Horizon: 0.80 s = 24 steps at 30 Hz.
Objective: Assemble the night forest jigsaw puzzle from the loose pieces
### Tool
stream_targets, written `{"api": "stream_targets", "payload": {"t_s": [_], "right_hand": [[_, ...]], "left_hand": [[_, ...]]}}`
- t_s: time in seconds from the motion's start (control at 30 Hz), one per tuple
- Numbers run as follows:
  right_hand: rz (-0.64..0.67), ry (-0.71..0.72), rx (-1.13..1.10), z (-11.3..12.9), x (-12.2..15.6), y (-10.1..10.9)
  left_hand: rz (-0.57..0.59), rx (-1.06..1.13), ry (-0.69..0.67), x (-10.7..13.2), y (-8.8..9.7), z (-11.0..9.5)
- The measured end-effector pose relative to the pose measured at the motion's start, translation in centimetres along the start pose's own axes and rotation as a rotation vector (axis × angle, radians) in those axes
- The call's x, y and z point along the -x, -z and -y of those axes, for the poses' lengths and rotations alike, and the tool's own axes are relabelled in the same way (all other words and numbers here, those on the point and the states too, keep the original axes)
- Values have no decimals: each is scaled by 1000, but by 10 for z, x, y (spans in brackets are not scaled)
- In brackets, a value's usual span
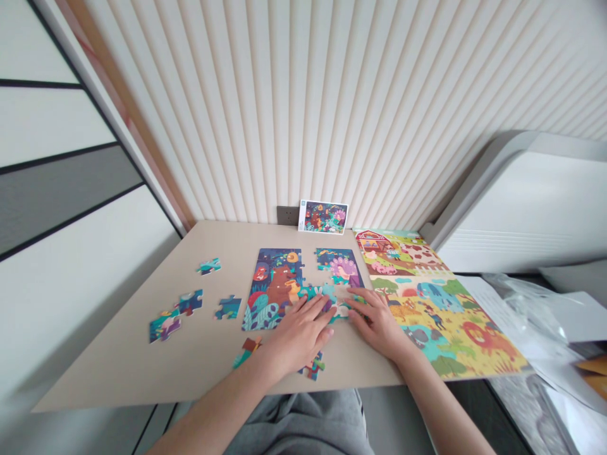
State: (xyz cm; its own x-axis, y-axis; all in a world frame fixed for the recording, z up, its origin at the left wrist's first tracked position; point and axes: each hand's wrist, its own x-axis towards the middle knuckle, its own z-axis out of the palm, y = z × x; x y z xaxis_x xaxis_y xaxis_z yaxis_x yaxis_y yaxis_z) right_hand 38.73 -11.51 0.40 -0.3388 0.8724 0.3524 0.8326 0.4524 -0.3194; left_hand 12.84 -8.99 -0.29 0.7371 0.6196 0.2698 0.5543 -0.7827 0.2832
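A dark blue jigsaw puzzle (272, 278) with a brown bear lies partly joined on the table. Its upper right section (345, 265) shows a purple peacock, and a gap separates the two parts at the top. My left hand (301, 332) rests flat across the lower middle of the puzzle, fingers stretched and covering some of it. Opposite it, my right hand (377, 319) has its fingers spread, with the tips touching the puzzle's lower right area near a pale puzzle piece (342, 294). Under my left wrist, loose pieces (313, 365) are partly hidden.
Several loose puzzle pieces (228, 307) lie on the table (118, 360) to the left. A picture card (323, 217) of the puzzle leans against the wall by a socket (287, 215). On the right are a farm puzzle (398, 253) and a safari puzzle (446, 325).
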Motion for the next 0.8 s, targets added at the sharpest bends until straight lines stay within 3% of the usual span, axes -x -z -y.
{"api": "stream_targets", "payload": {"t_s": [0.07, 0.17, 0.6, 0.7, 0.8], "right_hand": [[-57, -113, 81, -5, 1, -4], [-35, -191, 177, -14, 1, -12], [49, -197, 245, -19, -1, -22], [4, -184, 216, -18, 0, -21], [-86, -177, 181, -19, 2, -19]], "left_hand": [[1, -8, 0, 0, 1, -1], [-13, -17, 2, 0, 1, -2], [-37, -72, -36, 0, 0, -2], [-51, -94, -40, 1, 14, -3], [-130, -119, -4, 16, 40, 7]]}}
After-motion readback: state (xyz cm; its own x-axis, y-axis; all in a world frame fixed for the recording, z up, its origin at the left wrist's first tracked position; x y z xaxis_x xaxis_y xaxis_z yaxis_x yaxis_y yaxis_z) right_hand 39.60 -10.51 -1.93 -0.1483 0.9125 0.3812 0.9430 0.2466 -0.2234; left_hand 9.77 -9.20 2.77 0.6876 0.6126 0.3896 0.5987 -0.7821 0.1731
